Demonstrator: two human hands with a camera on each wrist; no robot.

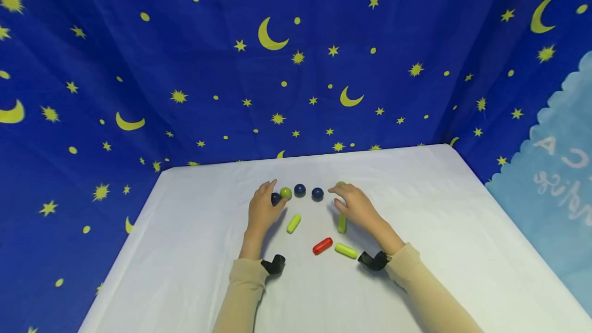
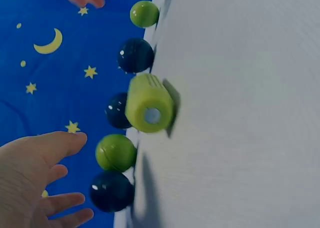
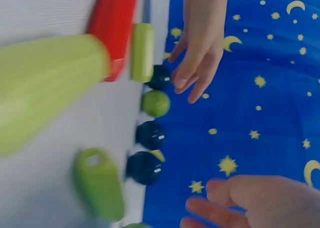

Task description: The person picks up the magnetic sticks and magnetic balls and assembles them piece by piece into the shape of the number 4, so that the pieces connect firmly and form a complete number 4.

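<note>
fingers spread on both hands. head: left hand just beside dark ball and lime ball on bench. left wrist: gap to both; they'd likely roll, ease in. right wrist: right hand should clear lime stick.

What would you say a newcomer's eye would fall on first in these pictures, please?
Probably the blue curtain, with its yellow moons and stars, rising behind the white table. Next might come the red stick, the only red piece, lying near a yellow-green stick. Farther back, a line of dark blue and green balls runs from the left hand toward the right hand.
</note>
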